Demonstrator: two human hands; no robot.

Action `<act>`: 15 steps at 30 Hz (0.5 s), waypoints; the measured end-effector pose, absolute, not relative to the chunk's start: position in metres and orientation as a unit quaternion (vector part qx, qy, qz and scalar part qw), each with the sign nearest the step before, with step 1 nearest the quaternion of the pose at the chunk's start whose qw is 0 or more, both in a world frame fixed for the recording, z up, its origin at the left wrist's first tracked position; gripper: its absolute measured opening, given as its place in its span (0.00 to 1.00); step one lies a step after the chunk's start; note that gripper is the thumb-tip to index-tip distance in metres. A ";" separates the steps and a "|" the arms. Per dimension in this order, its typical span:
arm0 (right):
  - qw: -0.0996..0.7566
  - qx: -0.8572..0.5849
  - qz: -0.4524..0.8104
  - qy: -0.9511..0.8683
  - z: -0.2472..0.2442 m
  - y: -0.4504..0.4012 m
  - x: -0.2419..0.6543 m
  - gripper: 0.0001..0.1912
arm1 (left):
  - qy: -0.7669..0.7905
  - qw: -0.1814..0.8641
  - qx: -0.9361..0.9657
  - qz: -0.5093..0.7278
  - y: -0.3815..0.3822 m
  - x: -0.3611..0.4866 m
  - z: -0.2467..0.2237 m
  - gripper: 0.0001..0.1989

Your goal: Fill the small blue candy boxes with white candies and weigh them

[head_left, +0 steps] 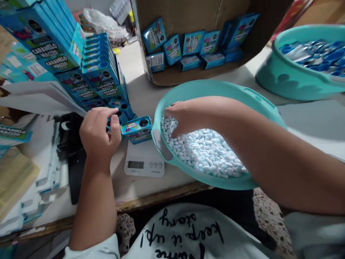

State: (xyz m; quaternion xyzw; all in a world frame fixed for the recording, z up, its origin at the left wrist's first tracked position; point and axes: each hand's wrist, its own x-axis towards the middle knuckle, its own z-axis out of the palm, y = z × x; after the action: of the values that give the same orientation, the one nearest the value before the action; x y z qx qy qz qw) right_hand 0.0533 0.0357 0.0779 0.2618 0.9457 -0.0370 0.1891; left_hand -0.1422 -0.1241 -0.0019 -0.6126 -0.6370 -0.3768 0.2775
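Note:
My right hand (179, 115) reaches into a turquoise basin (210, 88) of small white and pale-blue candies (215, 154). Its thumb and fingers are apart, with the tips among the candies. A small blue candy box (137, 130), printed "Caramelo Macizo", stands on a white digital scale (145, 163) beside the basin; a dark round opening shows on its top. Left of this box, my left hand (101, 131) is curled, thumb close to the index finger, against the foot of the box stack (101, 77). Whatever lies within its fingers is hidden.
A cardboard carton (185, 10) behind the basin holds several blue boxes. At right stands another turquoise basin (291, 77) with blue and silvery pieces. A black object (74, 144), papers and flattened packaging lie at left. The table's front edge (161, 194) is worn.

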 end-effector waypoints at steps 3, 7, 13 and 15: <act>0.191 0.244 -0.007 0.951 0.074 0.029 0.048 0.16 | -0.670 0.274 -0.562 -0.399 -0.124 -0.143 -0.001 0.11; 0.167 0.216 0.001 0.962 0.073 0.026 0.045 0.16 | -0.694 0.270 -0.532 -0.403 -0.125 -0.145 -0.001 0.11; 0.235 0.266 -0.004 0.935 0.080 0.017 0.044 0.11 | -0.711 0.261 -0.527 -0.385 -0.124 -0.145 -0.001 0.10; 0.233 0.276 -0.018 0.932 0.079 0.018 0.044 0.11 | -0.712 0.258 -0.526 -0.386 -0.123 -0.145 -0.001 0.11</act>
State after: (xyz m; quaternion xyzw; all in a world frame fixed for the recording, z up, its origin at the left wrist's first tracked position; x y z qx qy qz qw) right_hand 0.0440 0.0184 0.0791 0.2763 0.9321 -0.0176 0.2334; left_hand -0.1449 -0.1231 -0.0010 -0.5265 -0.7121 -0.3863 0.2580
